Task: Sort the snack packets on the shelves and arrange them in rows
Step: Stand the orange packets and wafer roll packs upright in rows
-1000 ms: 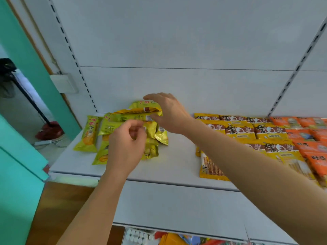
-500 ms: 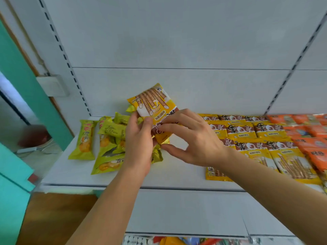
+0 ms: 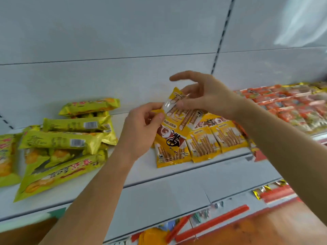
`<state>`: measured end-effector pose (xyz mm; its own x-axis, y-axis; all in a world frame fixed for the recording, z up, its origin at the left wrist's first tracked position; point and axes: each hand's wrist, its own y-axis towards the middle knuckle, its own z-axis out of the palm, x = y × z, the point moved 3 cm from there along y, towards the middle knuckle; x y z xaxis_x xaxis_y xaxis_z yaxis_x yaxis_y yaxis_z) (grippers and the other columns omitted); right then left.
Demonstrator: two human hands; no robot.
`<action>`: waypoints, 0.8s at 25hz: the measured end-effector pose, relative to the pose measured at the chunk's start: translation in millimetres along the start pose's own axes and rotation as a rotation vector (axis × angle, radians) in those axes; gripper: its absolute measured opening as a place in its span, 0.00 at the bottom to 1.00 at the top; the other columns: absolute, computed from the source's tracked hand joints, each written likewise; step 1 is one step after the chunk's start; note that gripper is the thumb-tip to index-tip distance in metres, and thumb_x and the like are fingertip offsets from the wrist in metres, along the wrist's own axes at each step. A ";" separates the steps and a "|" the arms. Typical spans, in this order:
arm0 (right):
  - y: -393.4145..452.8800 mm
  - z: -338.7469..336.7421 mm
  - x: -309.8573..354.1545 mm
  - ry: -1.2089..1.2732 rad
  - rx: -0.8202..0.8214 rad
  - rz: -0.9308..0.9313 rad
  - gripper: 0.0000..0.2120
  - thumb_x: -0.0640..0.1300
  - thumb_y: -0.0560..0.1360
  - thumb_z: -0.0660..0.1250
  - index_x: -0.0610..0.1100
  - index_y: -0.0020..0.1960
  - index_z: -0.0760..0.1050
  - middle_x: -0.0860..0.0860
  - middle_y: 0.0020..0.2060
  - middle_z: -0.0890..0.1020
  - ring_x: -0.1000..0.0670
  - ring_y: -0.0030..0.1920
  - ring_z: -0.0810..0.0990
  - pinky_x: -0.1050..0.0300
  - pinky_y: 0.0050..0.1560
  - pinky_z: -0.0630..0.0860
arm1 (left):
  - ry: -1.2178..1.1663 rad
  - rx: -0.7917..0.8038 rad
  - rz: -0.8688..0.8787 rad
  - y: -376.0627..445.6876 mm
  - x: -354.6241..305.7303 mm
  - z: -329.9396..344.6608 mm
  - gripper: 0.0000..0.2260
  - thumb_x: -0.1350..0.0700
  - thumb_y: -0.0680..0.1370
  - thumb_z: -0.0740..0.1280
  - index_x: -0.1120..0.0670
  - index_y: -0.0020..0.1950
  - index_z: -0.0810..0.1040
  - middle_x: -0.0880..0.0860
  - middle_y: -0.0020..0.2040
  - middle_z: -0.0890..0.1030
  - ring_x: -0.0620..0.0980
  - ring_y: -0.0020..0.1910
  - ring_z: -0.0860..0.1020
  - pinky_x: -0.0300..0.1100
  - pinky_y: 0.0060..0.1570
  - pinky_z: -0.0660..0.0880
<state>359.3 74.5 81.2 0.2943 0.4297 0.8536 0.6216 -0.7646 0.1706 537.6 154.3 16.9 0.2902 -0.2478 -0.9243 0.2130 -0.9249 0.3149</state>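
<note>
A: Packets of green-yellow snacks point(image 3: 70, 137) lie heaped at the left of the white shelf point(image 3: 141, 170), some stacked crosswise, none in a row yet.

B: Moving right, we see the left hand point(image 3: 141, 131) closed on a yellow wafer-stick packet point(image 3: 174, 124), thumb and fingers pinching its left edge. The packet is held up off the shelf, tilted, just above the yellow row.

A: And the right hand point(image 3: 207, 96)?

B: It touches the packet's upper end with thumb and a fingertip, while the other fingers are spread wide. We judge it a light steadying hold, not a full grip.

A: Below and to the right we find the row of yellow wafer-stick packets point(image 3: 217, 138), laid flat and overlapping along the shelf front. Further right, orange packets point(image 3: 292, 106) fill the shelf in lines.

B: So the step in hand, as we read it, is carrying one stray yellow packet to its own kind.

A: We agree. The next move calls for lowering it flat beside or onto the near end of the yellow row, printed face up and edges square with its neighbours.

B: Then the green-yellow heap at the left remains to be straightened, we think. Most of the sorting on this side looks undone.
</note>
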 end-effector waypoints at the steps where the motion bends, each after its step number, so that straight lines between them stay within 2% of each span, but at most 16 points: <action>1: -8.4 -7.2 -4.7 -0.008 0.013 0.021 0.26 0.35 0.74 0.75 0.51 0.68 0.74 0.51 0.40 0.84 0.48 0.40 0.85 0.57 0.40 0.81 | 0.002 -0.033 0.005 4.0 -3.4 6.5 0.09 0.58 0.80 0.71 0.44 0.54 0.82 0.52 0.45 0.86 0.50 0.43 0.86 0.52 0.45 0.84; 3: -21.5 -23.8 -19.8 0.092 -0.065 0.064 0.24 0.33 0.75 0.73 0.51 0.66 0.76 0.43 0.43 0.83 0.42 0.43 0.85 0.48 0.45 0.84 | -0.128 -0.111 -0.068 6.3 -7.8 20.0 0.10 0.53 0.77 0.73 0.49 0.58 0.80 0.53 0.47 0.87 0.50 0.44 0.86 0.52 0.44 0.83; 5: -31.2 -37.6 -39.2 0.267 -0.141 0.122 0.22 0.33 0.75 0.72 0.50 0.64 0.77 0.33 0.50 0.80 0.38 0.47 0.84 0.39 0.52 0.83 | -0.415 -0.029 -0.254 4.0 -6.2 40.6 0.19 0.52 0.77 0.73 0.52 0.66 0.75 0.54 0.51 0.87 0.54 0.47 0.86 0.52 0.45 0.82; 7: -37.4 -42.2 -52.3 0.292 -0.125 0.179 0.21 0.31 0.75 0.72 0.49 0.63 0.76 0.35 0.54 0.79 0.41 0.48 0.85 0.41 0.52 0.83 | -0.492 0.064 -0.319 0.4 -4.6 57.2 0.20 0.57 0.78 0.72 0.53 0.68 0.72 0.56 0.54 0.86 0.56 0.47 0.86 0.50 0.46 0.82; 9: -42.0 -46.9 -60.5 0.180 -0.061 0.200 0.22 0.34 0.74 0.73 0.50 0.64 0.75 0.39 0.56 0.81 0.42 0.50 0.85 0.45 0.52 0.83 | -0.282 0.038 -0.229 3.4 -5.6 64.4 0.16 0.60 0.79 0.71 0.52 0.66 0.75 0.55 0.53 0.85 0.52 0.45 0.86 0.43 0.40 0.82; 10: -43.2 -49.1 -61.4 0.142 -0.042 0.199 0.22 0.38 0.75 0.74 0.52 0.65 0.74 0.43 0.54 0.82 0.43 0.50 0.85 0.49 0.51 0.83 | -0.132 0.025 -0.169 5.5 -7.9 65.0 0.16 0.60 0.79 0.71 0.51 0.65 0.75 0.53 0.52 0.85 0.49 0.44 0.85 0.40 0.38 0.80; 12: -41.3 -55.9 -59.6 0.129 -0.068 0.185 0.18 0.47 0.77 0.72 0.53 0.67 0.75 0.50 0.50 0.83 0.50 0.49 0.83 0.53 0.49 0.81 | 0.071 0.090 -0.118 9.9 -8.1 67.2 0.19 0.59 0.79 0.71 0.48 0.68 0.73 0.50 0.51 0.84 0.47 0.43 0.84 0.37 0.36 0.77; 13: -37.9 -57.6 -59.0 0.097 -0.091 0.173 0.15 0.48 0.79 0.70 0.50 0.65 0.77 0.51 0.46 0.84 0.52 0.47 0.83 0.54 0.48 0.81 | 0.114 0.149 -0.127 9.7 -7.7 68.7 0.21 0.59 0.79 0.71 0.47 0.70 0.71 0.50 0.51 0.84 0.47 0.43 0.84 0.37 0.36 0.77; 15: -30.1 -54.1 -63.6 -0.002 -0.116 0.172 0.10 0.46 0.80 0.69 0.41 0.56 0.81 0.50 0.39 0.82 0.54 0.39 0.80 0.56 0.41 0.79 | 0.137 0.197 -0.193 5.6 -4.5 69.0 0.28 0.58 0.78 0.72 0.47 0.75 0.66 0.51 0.51 0.85 0.47 0.44 0.85 0.41 0.41 0.80; 17: -26.3 -47.7 -75.5 -0.004 -0.137 0.231 0.08 0.42 0.79 0.70 0.36 0.52 0.80 0.47 0.36 0.81 0.53 0.33 0.80 0.59 0.35 0.78 | 0.208 0.135 -0.225 0.4 -0.5 67.3 0.31 0.54 0.78 0.73 0.47 0.77 0.63 0.49 0.45 0.87 0.44 0.43 0.85 0.47 0.51 0.80; 18: -25.9 -44.9 -82.2 0.016 -0.144 0.268 0.07 0.40 0.78 0.71 0.37 0.53 0.79 0.46 0.36 0.82 0.52 0.33 0.81 0.58 0.33 0.78 | 0.284 0.091 -0.214 -3.5 0.9 66.3 0.31 0.51 0.78 0.73 0.47 0.77 0.63 0.47 0.43 0.86 0.41 0.43 0.84 0.42 0.51 0.78; 20: -26.6 -41.5 -91.8 0.038 -0.134 0.311 0.05 0.39 0.78 0.71 0.40 0.52 0.78 0.47 0.37 0.83 0.50 0.33 0.83 0.55 0.32 0.80 | 0.400 0.034 -0.178 -14.5 2.0 66.9 0.26 0.48 0.78 0.72 0.46 0.73 0.68 0.45 0.41 0.85 0.37 0.42 0.82 0.30 0.42 0.73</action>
<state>285.7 35.5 18.7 0.4258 0.1494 0.8924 0.4049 -0.9135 -0.0402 472.7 148.0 -3.8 0.5917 0.0409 -0.8052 0.2635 -0.9537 0.1452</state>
